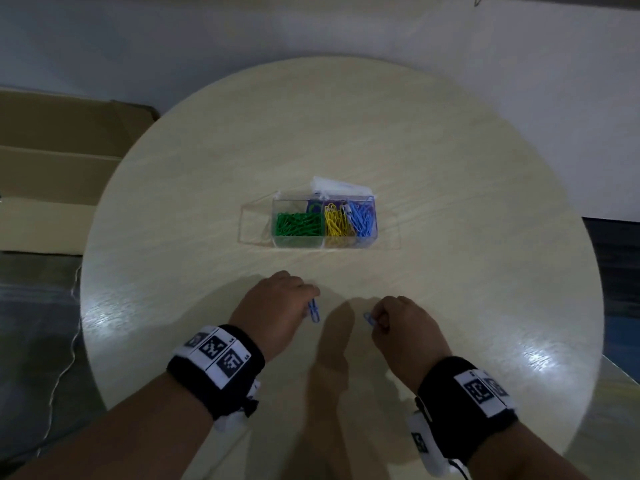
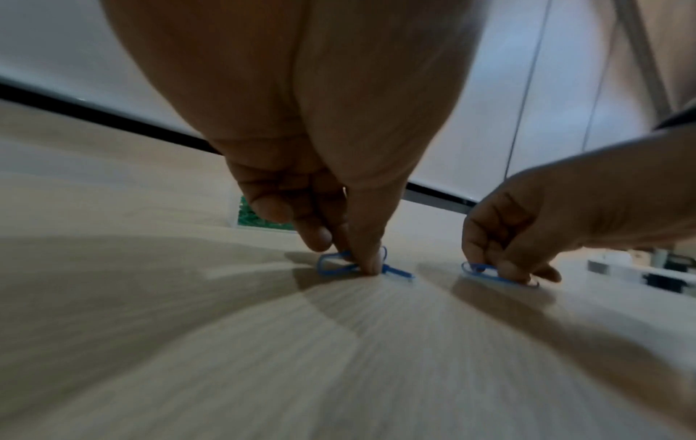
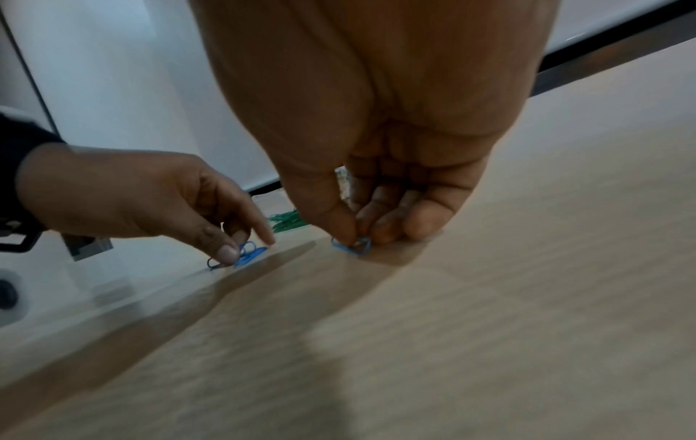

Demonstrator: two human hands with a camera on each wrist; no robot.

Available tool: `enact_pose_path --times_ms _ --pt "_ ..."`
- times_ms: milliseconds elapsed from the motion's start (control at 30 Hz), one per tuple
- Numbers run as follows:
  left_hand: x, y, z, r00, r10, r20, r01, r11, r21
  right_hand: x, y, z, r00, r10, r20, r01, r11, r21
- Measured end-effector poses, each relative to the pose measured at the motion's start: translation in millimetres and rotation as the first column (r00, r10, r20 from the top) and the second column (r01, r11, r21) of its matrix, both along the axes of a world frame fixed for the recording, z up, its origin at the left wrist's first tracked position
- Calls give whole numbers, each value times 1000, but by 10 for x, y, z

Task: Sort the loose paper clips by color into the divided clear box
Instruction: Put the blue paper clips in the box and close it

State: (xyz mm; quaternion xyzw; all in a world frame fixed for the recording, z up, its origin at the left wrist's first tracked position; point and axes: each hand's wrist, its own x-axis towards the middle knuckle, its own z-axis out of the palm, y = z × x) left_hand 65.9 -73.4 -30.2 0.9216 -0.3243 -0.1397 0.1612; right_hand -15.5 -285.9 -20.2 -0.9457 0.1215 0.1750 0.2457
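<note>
Divided box (image 1: 298,239) near the centre of the tabletop (image 1: 450,168), a bag (image 1: 332,186) just behind it. Left hand (image 1: 277,306) and right hand (image 1: 401,327) toward the near edge, each on a clip (image 1: 314,310) (image 1: 369,319) lying on the tabletop. Cardboard carton (image 1: 52,161) beyond the left edge.

Divided clear box (image 2: 263,221) mostly hidden behind left-hand fingers (image 2: 271,205).

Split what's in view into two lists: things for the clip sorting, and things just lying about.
For the job:
- left hand on blue clips
- right hand pinching a blue clip
- divided clear box
- round table

Lying about:
- cardboard box
- white packet behind the clear box
</note>
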Motion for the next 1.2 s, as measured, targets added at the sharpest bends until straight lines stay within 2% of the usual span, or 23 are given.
enact_pose_path --times_ms 100,167,333,400,467,567,633,700,800,900,967,1067,1200 --pt "48 2 5 997 -72 27 71 997 31 -13 -71 10 1000 -17 -7 17 1000 13" --pt "52 24 10 997 -72 27 70 997 45 -5 -108 36 1000 -25 3 25 999 44" --pt "-29 -48 73 994 -107 12 105 988 111 45 -266 142 986 -127 104 116 987 110" --pt "-9 -171 184 999 -25 -37 25 1000 15 92 -335 205 972 -177 157 158 980 122" --pt "91 -343 331 989 133 -60 -141 978 -150 159 -408 263 953 -231 195 203 967 151" --pt "360 -642 500 929 346 -131 -370 867 -334 283 -496 315 916 -325 233 276 936 220" --pt "538 -825 565 886 430 -173 -464 809 -361 375 -529 332 901 -358 245 298 921 251" --pt "675 -974 559 863 469 -187 -505 795 -336 459 -546 353 896 -364 255 298 917 264" --pt "756 -1143 531 865 455 -210 -499 818 -285 576 -547 387 894 -362 265 285 914 288" --pt "772 -1155 557 864 464 -196 -503 776 -380 735 -509 396 888 -368 277 279 909 310" --pt "796 -1020 577 835 531 -143 -533 718 -447 868 -463 392 881 -360 307 264 913 312" --pt "830 -686 542 782 619 -65 -577 681 -452 1071 -369 352 890 -317 329 215 926 311" --pt "786 -317 435 713 694 -101 -660 616 -430 1220 -265 267 906 -265 329 167 940 298"
